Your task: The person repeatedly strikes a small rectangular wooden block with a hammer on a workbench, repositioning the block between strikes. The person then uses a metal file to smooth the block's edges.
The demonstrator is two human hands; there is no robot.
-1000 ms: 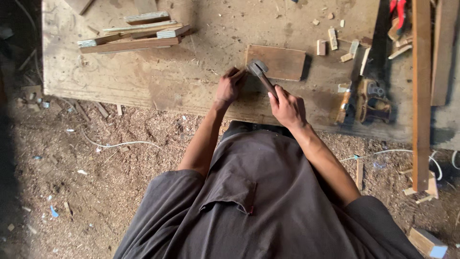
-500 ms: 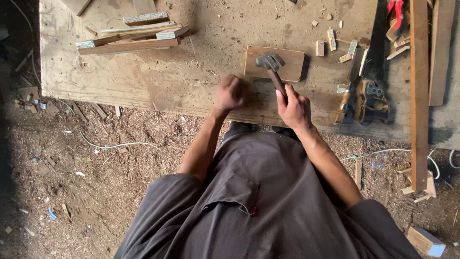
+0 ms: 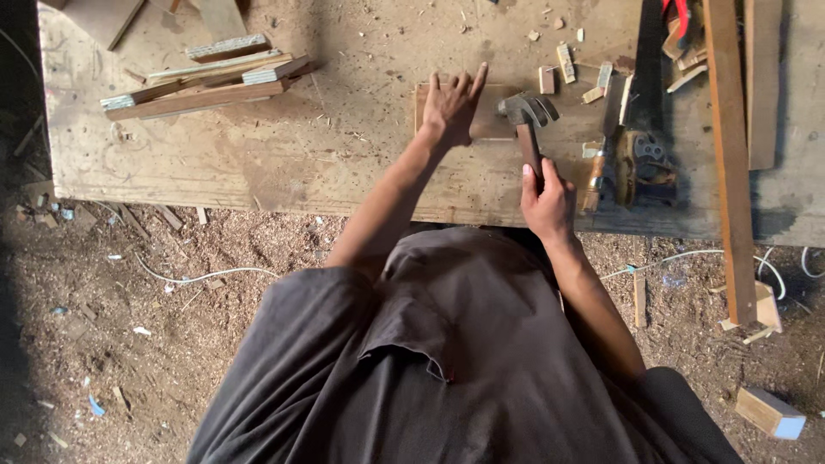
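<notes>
hammer: dark grey metal head, reddish-brown wooden handle
small board: warm mid-brown
counter: pale, dusty tan, mottled with stains and scratches
stack of slats: brown, with pale grey-blue ends
shirt: plain dark grey-brown
floor: brown sawdust, flecked with pale chips
cord: white
pliers: red handles
offcut block: light wood, bluish-white end

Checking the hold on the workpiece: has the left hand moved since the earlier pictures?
Yes. The left hand has gone from the near edge of the small wooden board to lying flat across it, fingers spread.
</notes>
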